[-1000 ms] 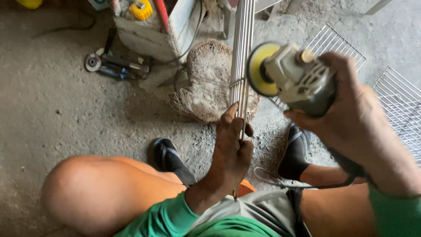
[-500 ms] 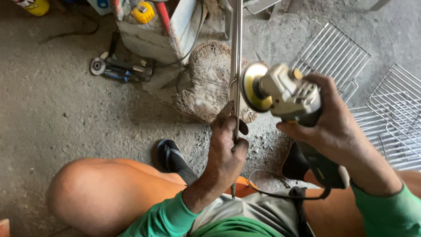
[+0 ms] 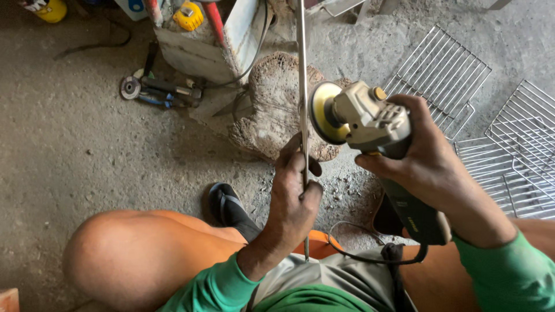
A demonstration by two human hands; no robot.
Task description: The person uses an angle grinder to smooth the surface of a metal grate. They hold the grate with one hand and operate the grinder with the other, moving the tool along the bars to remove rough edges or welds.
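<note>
— Where the metal frame (image 3: 302, 86) runs off the top edge, can you see how it ends?

— No, it is cut off there, and its lower tip hides behind the left hand (image 3: 293, 193), whose fingers are clamped around it above the tree stump (image 3: 277, 110).

— And the grinder (image 3: 370, 124)?

— The right hand (image 3: 425, 164) is wrapped tight on its body, the yellow-rimmed disc just beside the frame. Whether they touch is hard to tell. Its cord loops down over the lap.

— Any containers?

— A yellow can (image 3: 49, 10) at the top left corner, partly cut off, and a yellow cap (image 3: 188, 15) on a grey box.

— The floor?

— Rough, dusty concrete (image 3: 75, 144), with wire racks (image 3: 445, 72) lying at the right and a second grinder (image 3: 156, 91) near the box.
</note>
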